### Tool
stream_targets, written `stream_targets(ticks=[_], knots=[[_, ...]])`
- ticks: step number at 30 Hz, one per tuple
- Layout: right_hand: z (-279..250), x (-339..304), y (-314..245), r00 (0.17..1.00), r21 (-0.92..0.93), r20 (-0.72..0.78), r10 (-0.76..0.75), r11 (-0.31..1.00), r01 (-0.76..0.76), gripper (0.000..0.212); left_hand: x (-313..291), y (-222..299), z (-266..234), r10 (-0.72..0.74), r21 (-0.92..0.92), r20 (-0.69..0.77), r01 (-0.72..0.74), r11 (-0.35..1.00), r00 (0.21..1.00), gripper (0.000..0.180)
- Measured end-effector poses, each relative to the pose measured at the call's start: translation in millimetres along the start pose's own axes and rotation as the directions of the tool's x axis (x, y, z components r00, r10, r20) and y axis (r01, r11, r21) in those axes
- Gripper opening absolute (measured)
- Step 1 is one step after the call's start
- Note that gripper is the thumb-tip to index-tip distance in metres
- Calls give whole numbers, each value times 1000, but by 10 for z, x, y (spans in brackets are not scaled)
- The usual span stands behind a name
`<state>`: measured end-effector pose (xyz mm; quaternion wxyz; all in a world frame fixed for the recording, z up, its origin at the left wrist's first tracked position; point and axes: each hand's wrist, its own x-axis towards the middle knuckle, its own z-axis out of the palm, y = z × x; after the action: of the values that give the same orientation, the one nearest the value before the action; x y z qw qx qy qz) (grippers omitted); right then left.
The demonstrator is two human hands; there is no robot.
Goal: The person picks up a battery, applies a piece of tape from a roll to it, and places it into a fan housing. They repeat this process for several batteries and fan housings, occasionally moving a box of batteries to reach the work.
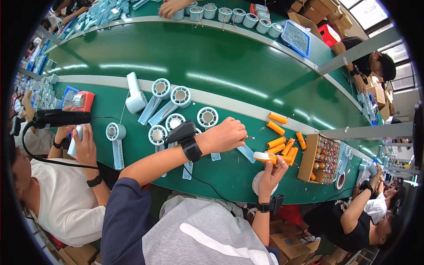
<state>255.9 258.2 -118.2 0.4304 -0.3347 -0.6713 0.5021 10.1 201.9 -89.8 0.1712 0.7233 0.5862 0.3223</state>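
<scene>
In my right hand [271, 176], fingers closed, is an orange cylindrical battery [269, 160]. A flat white piece [260, 156] lies against its end; its kind is unclear. My left hand [225, 135] is closed in front of me, and a thin wire lead with a small connector [250, 138] sticks out past its fingertips. Most of what that hand holds is hidden. Several loose orange batteries [276, 142] lie just beyond my right hand. Under and around my left arm are light-blue handheld fan bodies with round grilles [207, 117], partly covered by the arm.
A cardboard box [308, 158] of wired cells stands right of the batteries. A white round part [263, 187] sits beneath my right wrist. A metal rail [247, 107] borders the green bench. Co-workers sit on both sides; a black tool [62, 119] juts in from the left.
</scene>
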Motion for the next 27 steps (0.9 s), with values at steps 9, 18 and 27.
stream_targets(ticks=[9, 18, 27], knots=[[27, 44, -63, 817, -470, 337, -467, 669, 576, 45, -21, 5, 68, 31, 75, -48, -27, 997, 998, 18], [229, 433, -475, 699, -521, 669, -255, 510, 685, 32, -37, -3, 71, -50, 83, -115, 59, 995, 992, 18], [362, 853, -576, 447, -382, 887, -116, 359, 851, 21, -28, -53, 168, -189, 74, -177, 205, 976, 966, 18]])
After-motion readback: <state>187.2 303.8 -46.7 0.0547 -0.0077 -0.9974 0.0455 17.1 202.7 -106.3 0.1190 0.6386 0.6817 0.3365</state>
